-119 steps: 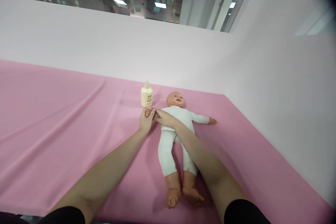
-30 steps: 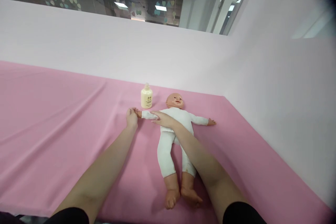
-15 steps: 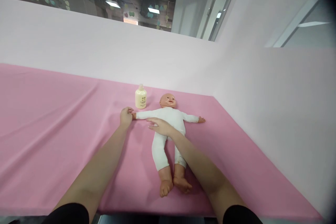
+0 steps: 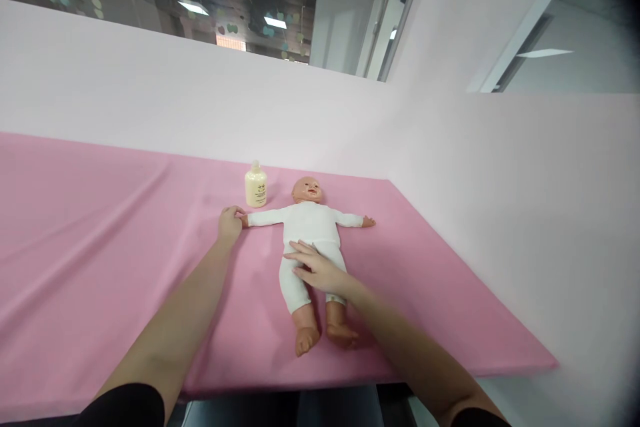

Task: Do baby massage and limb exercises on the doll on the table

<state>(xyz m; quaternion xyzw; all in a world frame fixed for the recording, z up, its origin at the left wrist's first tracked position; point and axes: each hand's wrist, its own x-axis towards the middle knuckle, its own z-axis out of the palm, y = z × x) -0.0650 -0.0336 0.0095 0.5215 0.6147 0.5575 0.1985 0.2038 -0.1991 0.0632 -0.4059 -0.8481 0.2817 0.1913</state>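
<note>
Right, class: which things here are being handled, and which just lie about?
Handled:
- doll, with left hand at its outstretched hand
- right hand on its thighs

Lying about:
- cream bottle, upright beside the doll's head
- pink cloth

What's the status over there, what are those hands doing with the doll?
Left hand closed on the doll's wrist. Right hand flat, open, on the doll at its hips. Bottle upright beside the head, apart. Nothing in the way.

Bottle [image 4: 255,188] label: dark print, too small to read. No other text.
</note>
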